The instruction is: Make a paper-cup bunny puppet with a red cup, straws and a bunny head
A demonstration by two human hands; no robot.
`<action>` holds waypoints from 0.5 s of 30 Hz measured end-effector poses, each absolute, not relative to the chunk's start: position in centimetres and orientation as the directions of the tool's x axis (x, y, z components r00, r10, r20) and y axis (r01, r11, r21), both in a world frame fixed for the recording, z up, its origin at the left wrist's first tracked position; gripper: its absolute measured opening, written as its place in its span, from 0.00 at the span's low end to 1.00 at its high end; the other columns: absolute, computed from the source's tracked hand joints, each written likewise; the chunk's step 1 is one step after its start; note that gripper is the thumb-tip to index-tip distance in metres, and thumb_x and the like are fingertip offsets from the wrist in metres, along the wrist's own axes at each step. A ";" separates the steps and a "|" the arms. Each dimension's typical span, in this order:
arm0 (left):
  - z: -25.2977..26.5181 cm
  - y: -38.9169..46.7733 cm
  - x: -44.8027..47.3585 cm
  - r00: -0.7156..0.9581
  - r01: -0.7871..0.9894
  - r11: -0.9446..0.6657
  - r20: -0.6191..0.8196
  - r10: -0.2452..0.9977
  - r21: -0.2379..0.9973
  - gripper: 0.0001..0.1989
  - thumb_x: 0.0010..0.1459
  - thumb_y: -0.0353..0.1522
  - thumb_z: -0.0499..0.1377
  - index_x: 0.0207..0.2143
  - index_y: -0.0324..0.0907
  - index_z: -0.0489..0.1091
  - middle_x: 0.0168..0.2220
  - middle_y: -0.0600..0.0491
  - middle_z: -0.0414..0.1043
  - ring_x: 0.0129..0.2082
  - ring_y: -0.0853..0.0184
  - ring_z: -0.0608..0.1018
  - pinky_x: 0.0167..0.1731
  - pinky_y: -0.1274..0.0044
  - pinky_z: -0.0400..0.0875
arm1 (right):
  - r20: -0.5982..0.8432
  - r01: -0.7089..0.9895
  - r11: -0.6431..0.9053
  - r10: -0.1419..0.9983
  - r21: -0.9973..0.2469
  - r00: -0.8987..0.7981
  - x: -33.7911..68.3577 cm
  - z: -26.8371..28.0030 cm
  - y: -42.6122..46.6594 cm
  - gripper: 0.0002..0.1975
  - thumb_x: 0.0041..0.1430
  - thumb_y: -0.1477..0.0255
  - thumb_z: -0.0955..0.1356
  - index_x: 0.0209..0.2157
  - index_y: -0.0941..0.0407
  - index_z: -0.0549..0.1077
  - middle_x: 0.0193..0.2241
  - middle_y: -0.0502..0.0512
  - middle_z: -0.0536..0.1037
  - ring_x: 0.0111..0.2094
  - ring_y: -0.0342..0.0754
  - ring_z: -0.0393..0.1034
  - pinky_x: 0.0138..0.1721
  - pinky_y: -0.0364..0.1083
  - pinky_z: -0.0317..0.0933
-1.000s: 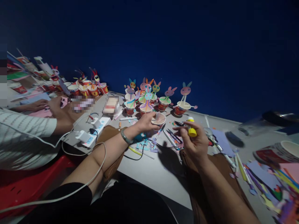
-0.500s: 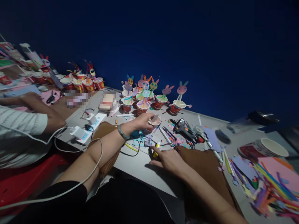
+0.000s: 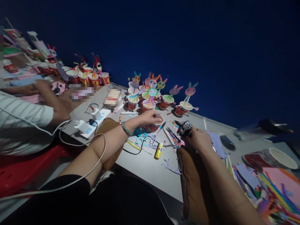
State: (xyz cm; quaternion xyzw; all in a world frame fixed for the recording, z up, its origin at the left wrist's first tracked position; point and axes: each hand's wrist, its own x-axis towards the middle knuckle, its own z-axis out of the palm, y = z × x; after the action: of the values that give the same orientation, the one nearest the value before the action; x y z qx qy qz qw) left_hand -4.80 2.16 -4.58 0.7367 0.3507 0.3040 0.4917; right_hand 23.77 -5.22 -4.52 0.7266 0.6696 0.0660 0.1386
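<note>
My left hand [image 3: 150,118] reaches over a red-and-white paper cup [image 3: 155,127], its fingers pinched on a small pale, see-through strip [image 3: 157,115] at the rim. On the right, my right hand [image 3: 199,139] is closed around the handle of a dark hot glue gun [image 3: 185,127], partly hidden by the fingers. A yellow glue bottle with a white cap [image 3: 159,151] stands between my forearms. Behind my left hand several cups carry paper rabbit figures, one with a pink rabbit head [image 3: 190,91].
Pens [image 3: 169,137] and paper scraps [image 3: 140,139] lie mid-table. A white power strip [image 3: 97,123] with trailing cables is at left, beside a co-worker's arm [image 3: 50,100]. At right are a large paper tub [image 3: 269,157] and coloured strips [image 3: 278,190]. A brown cloth cover [image 3: 194,184] drapes the edge.
My right hand has left the yellow glue bottle, moved right and forward, and taken hold of the glue gun. The left hand stays at the cup. The view has shifted slightly.
</note>
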 end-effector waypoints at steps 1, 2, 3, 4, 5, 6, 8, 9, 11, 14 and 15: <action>-4.6 2.2 -4.8 0.565 0.225 -0.270 0.100 0.819 0.936 0.10 0.53 0.35 0.61 0.34 0.38 0.76 0.34 0.50 0.78 0.37 0.64 0.77 0.40 0.74 0.69 | -0.093 0.954 -0.069 0.991 0.293 0.100 23.8 -4.7 -5.1 0.20 0.62 0.65 0.66 0.50 0.64 0.71 0.42 0.74 0.79 0.44 0.65 0.75 0.36 0.51 0.59; -4.6 2.3 -4.9 0.563 0.230 -0.268 0.096 0.821 0.936 0.09 0.53 0.34 0.61 0.34 0.37 0.76 0.35 0.51 0.78 0.37 0.65 0.77 0.40 0.75 0.69 | -0.097 0.954 -0.076 0.989 0.289 0.108 23.8 -4.9 -4.9 0.20 0.62 0.64 0.66 0.50 0.64 0.71 0.42 0.74 0.79 0.44 0.65 0.75 0.36 0.51 0.59; -4.6 2.3 -4.9 0.559 0.234 -0.264 0.092 0.824 0.936 0.09 0.52 0.32 0.61 0.34 0.37 0.76 0.35 0.51 0.78 0.37 0.65 0.77 0.40 0.75 0.69 | -0.103 0.957 -0.085 0.988 0.279 0.118 23.9 -5.1 -4.8 0.21 0.61 0.64 0.67 0.50 0.64 0.71 0.43 0.74 0.79 0.44 0.65 0.75 0.36 0.50 0.58; -4.6 2.3 -5.0 0.554 0.241 -0.260 0.087 0.828 0.935 0.09 0.51 0.31 0.60 0.34 0.36 0.77 0.34 0.51 0.78 0.37 0.65 0.77 0.39 0.75 0.69 | -0.110 0.960 -0.096 0.986 0.263 0.128 24.0 -5.3 -4.6 0.21 0.61 0.64 0.67 0.50 0.64 0.70 0.43 0.74 0.79 0.44 0.65 0.75 0.36 0.50 0.58; -4.5 2.3 -5.0 0.546 0.249 -0.256 0.083 0.833 0.934 0.09 0.51 0.30 0.60 0.34 0.36 0.77 0.33 0.51 0.78 0.36 0.65 0.77 0.39 0.76 0.69 | -0.116 0.964 -0.106 0.984 0.244 0.138 24.1 -5.5 -4.4 0.21 0.60 0.65 0.67 0.50 0.64 0.70 0.43 0.74 0.79 0.43 0.64 0.75 0.35 0.50 0.58; -4.5 2.3 -5.0 0.537 0.257 -0.253 0.080 0.840 0.933 0.08 0.50 0.29 0.60 0.33 0.35 0.77 0.33 0.51 0.78 0.36 0.65 0.77 0.38 0.76 0.69 | -0.121 0.968 -0.115 0.982 0.225 0.145 24.2 -5.6 -4.2 0.20 0.60 0.65 0.67 0.50 0.64 0.70 0.44 0.73 0.79 0.43 0.64 0.75 0.35 0.50 0.58; -4.3 2.4 -5.1 0.511 0.268 -0.251 0.083 0.856 0.930 0.08 0.50 0.28 0.60 0.33 0.34 0.77 0.32 0.50 0.78 0.36 0.65 0.77 0.38 0.76 0.69 | -0.125 0.972 -0.124 0.981 0.201 0.151 24.6 -5.7 -3.9 0.21 0.58 0.65 0.68 0.49 0.63 0.70 0.44 0.73 0.79 0.41 0.63 0.75 0.34 0.49 0.58; -4.3 2.4 -5.1 0.498 0.270 -0.251 0.088 0.863 0.930 0.09 0.50 0.28 0.60 0.33 0.34 0.77 0.32 0.50 0.78 0.36 0.65 0.77 0.38 0.76 0.69 | -0.119 0.973 -0.128 0.981 0.192 0.153 24.9 -5.7 -3.8 0.22 0.57 0.65 0.69 0.49 0.63 0.70 0.44 0.73 0.79 0.41 0.62 0.75 0.33 0.49 0.58; -4.1 2.5 -5.1 0.468 0.272 -0.243 0.093 0.879 0.931 0.09 0.51 0.29 0.61 0.34 0.34 0.77 0.33 0.49 0.78 0.35 0.65 0.77 0.38 0.76 0.69 | -0.082 0.981 -0.161 0.982 0.109 0.170 25.4 -5.5 -3.6 0.22 0.55 0.63 0.70 0.48 0.61 0.70 0.41 0.70 0.79 0.38 0.60 0.74 0.31 0.49 0.57; -4.0 2.5 -4.9 0.431 0.264 -0.211 0.080 0.899 0.941 0.09 0.52 0.32 0.62 0.33 0.33 0.77 0.31 0.49 0.78 0.34 0.65 0.77 0.35 0.77 0.68 | 0.091 0.931 -0.225 0.961 -0.287 0.261 25.9 -4.9 -3.8 0.19 0.47 0.65 0.72 0.41 0.57 0.71 0.32 0.62 0.77 0.30 0.54 0.69 0.29 0.49 0.56; -4.0 2.5 -4.9 0.430 0.246 -0.198 0.076 0.900 0.949 0.09 0.52 0.32 0.62 0.33 0.33 0.77 0.31 0.49 0.78 0.34 0.66 0.77 0.34 0.77 0.68 | 0.173 0.869 -0.210 0.933 -0.449 0.315 25.9 -4.6 -4.0 0.18 0.45 0.67 0.73 0.39 0.56 0.71 0.29 0.59 0.76 0.28 0.51 0.67 0.29 0.49 0.56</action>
State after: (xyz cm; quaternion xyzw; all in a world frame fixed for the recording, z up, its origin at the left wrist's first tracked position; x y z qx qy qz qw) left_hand -4.88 2.46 -3.98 0.6954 0.4118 0.3396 0.4811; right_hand 25.90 -3.96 -4.59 0.7748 0.5815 -0.0677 -0.2387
